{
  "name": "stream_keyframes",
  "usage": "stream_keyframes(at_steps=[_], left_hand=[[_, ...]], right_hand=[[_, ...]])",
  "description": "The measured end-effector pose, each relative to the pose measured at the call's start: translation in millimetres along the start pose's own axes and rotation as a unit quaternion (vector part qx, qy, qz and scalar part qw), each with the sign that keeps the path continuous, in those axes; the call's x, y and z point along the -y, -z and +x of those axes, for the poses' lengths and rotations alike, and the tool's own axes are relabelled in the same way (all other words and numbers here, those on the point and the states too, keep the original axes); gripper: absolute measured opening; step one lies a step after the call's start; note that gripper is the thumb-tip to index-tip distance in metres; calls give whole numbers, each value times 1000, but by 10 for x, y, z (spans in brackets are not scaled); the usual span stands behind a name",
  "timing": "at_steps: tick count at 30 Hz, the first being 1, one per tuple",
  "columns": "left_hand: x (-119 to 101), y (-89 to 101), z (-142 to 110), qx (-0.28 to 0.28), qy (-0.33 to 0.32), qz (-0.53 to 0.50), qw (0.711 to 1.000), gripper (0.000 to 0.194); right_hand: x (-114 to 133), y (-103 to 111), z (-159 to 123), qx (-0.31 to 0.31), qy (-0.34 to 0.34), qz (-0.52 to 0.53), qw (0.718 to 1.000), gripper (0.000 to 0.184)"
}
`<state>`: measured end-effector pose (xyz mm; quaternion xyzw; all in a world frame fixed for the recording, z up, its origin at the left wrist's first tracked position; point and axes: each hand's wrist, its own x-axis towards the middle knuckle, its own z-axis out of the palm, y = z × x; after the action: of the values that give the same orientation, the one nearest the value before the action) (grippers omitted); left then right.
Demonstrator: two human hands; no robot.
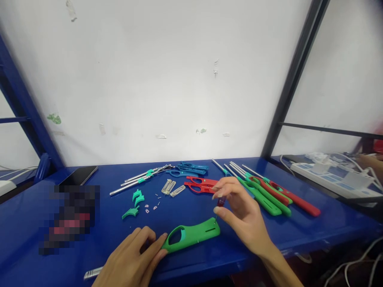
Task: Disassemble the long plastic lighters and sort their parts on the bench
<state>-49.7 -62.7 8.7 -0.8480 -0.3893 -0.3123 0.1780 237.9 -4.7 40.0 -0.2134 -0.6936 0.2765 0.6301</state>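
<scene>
My left hand (134, 255) is closed around the neck of a green long-nosed lighter (196, 235) lying on the blue table. The lighter's metal tube (93, 273) pokes out on the far side of that hand. Between the thumb and fingers of my right hand (242, 211) is a small screwdriver (220, 201) with a dark red handle, held upright. Its thin tip meets the right end of the green handle. A teal trigger (183, 234) shows inside the handle's finger opening.
Behind lie metal tubes with wires (128, 187), teal triggers (138, 198), clear tanks (169, 186), tiny screws, red shells (200, 185) and blue shells (191, 169). Several whole lighters (266, 199) lie to the right. A phone (79, 175) rests at left; power strips (323, 177) stand at far right.
</scene>
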Motion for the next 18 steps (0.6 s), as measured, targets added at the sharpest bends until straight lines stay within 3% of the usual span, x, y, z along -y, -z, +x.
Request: stream_keyframes(at_steps=[3, 8, 15, 18], left_hand=[[6, -3, -1, 1, -2, 6, 1000, 36], [5, 0, -15, 9, -3, 7, 1000, 37], [6, -4, -19, 6, -13, 17, 1000, 36], [21, -9, -11, 0, -12, 11, 1000, 36]], right_hand=[[-13, 12, 6, -20, 6, 0, 1000, 12], [-9, 8, -20, 18, -28, 4, 999, 21], [-4, 12, -20, -23, -4, 14, 1000, 11], [-18, 22, -35, 6, -24, -7, 1000, 26]])
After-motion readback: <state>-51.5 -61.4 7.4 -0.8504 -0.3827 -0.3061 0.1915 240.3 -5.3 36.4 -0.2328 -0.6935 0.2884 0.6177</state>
